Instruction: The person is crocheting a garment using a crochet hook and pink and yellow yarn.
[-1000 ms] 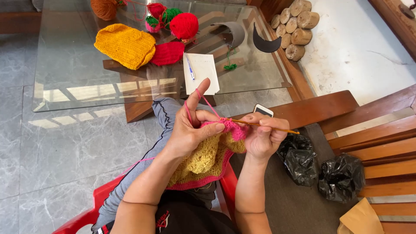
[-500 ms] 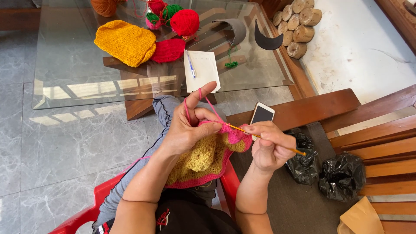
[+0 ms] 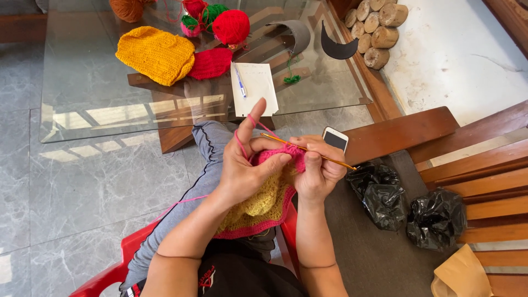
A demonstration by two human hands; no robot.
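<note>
My left hand (image 3: 248, 165) grips the top edge of a yellow crochet piece with a pink border (image 3: 263, 204) that lies over my lap. Pink yarn (image 3: 242, 144) runs over its raised forefinger. My right hand (image 3: 319, 168) pinches a thin orange crochet hook (image 3: 308, 152), whose tip points left into the pink edge between the two hands. Both hands touch the work.
A glass table (image 3: 99, 93) ahead carries a yellow knitted piece (image 3: 156, 53), a red piece (image 3: 212, 62), yarn balls (image 3: 231, 26), a white paper with a pen (image 3: 254, 88). A phone (image 3: 335, 138) and black plastic bags (image 3: 410, 206) lie on the wooden bench at right. I sit on a red chair (image 3: 110, 272).
My right hand has swung the hook back up and leftward into the pink edge. My left forefinger has straightened upward with the yarn.
</note>
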